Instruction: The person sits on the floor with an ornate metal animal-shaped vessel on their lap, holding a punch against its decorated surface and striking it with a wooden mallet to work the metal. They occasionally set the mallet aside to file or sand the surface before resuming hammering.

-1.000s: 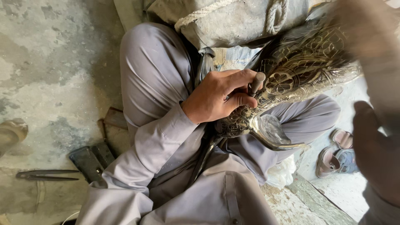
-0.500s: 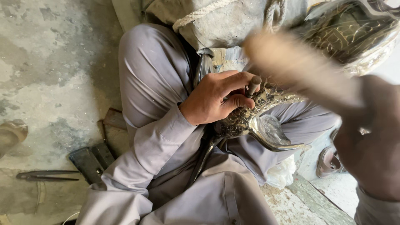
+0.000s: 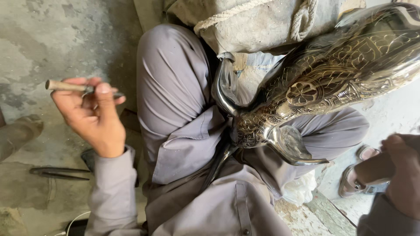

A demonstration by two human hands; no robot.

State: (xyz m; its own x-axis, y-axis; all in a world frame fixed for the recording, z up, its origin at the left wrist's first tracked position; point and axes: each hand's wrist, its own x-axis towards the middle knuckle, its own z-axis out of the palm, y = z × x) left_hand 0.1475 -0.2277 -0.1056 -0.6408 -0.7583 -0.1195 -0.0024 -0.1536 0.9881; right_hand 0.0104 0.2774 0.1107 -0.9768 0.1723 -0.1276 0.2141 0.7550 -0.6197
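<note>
The right hand [image 3: 400,175], cut off and blurred, has an unreadable grip. The left hand [image 3: 94,116] pinches a slim chisel [image 3: 65,86] beside the shiny engraved metal vessel [image 3: 332,83].

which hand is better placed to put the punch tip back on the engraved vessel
Left, most likely. The left hand already pinches the slim punch, held out to the side with clear space between it and the engraved metal vessel on the lap. The right hand sits low at the frame edge; its contents are unclear.
</note>
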